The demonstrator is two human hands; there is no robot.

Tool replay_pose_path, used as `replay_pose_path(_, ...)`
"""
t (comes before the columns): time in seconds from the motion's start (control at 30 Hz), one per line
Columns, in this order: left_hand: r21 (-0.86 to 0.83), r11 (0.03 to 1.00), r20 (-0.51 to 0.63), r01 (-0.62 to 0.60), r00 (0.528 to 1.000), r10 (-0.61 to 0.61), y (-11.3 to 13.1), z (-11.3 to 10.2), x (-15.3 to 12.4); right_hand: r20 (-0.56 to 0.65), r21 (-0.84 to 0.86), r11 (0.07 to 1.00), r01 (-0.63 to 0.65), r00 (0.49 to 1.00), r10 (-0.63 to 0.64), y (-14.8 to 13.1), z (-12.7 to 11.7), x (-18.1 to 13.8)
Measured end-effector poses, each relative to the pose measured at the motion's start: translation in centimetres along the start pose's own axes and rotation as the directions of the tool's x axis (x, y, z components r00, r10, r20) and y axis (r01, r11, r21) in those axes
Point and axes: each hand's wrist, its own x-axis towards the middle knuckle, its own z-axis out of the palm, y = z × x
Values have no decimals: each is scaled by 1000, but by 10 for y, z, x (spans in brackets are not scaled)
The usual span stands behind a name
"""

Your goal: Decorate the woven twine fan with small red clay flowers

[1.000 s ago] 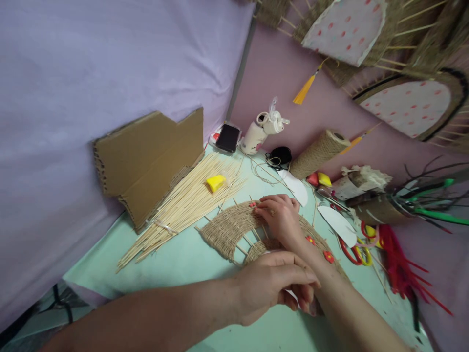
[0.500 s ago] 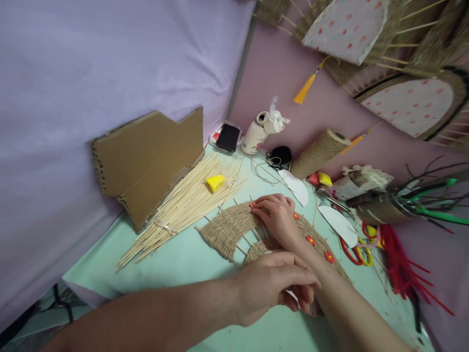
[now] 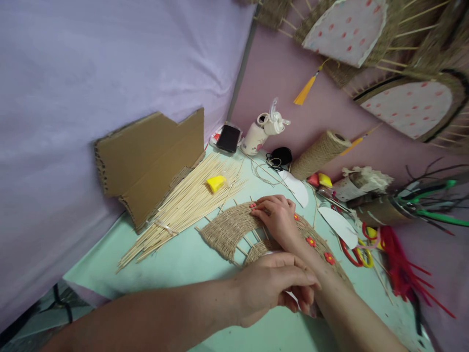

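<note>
A fan-shaped panel of woven twine on thin sticks lies on the table, with red flowers with yellow centres along its outer band. At the top of that band, the fingertips of my right hand close together on a small red flower piece, pressed to the weave and partly hidden. My left hand is held lower, just in front of my right forearm, its fingers curled and drawn together. Whatever lies between them is too hidden to make out. Both arms cover the panel's lower part.
Left of the panel lie a bundle of thin sticks with a yellow lump on it, and cardboard. Behind stand a white bottle and twine spool. Scissors and red pipe cleaners lie right.
</note>
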Motion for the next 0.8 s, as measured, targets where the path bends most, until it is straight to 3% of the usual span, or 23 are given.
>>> replay_pose_path(0.6, 12, 1000, -1, 1, 1000, -1, 1, 0, 0, -29, -48, 999, 8, 1000, -9, 3, -9, -9)
replay_pose_path(0.8, 13, 1000, -9, 14, 1000, -14, 0, 0, 1, 34, -187, 968, 169, 986, -166, 4, -18, -19)
